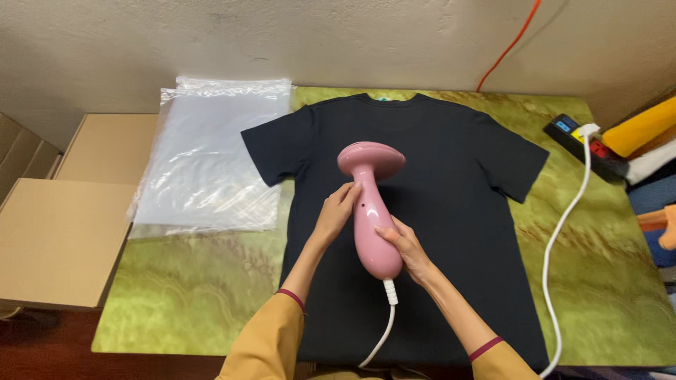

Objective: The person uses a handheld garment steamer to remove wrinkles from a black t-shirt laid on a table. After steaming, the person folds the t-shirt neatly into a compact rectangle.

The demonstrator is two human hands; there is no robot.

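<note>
Nearest the camera, two mustard-yellow sleeves lead up to the hands. The right hand (405,248) wraps the lower part of the pink handheld garment steamer (372,211), its grip closed around the handle with the thumb laid across the front. The left hand (338,211) rests against the upper left of the handle, fingers curled lightly on it rather than clamped. The steamer's wide head points away from the person and sits over the chest of the black T-shirt (436,232).

The white power cord (563,232) leaves the handle's base, drops off the near edge, and climbs the right side to the power strip (584,144). Working well here seems to mean keeping the head level and low over the cloth while the cord stays slack and off the shirt; a taut cord could drag the fabric.

The shirt lies flat, neck away, spanning most of the green marbled tabletop (197,295). Free tabletop shows at the near left and along the right, where the cord runs. Further left lies a stack of clear plastic bags (211,162), touching the shirt's sleeve, and beyond the edge sit cardboard boxes (63,239).
</note>
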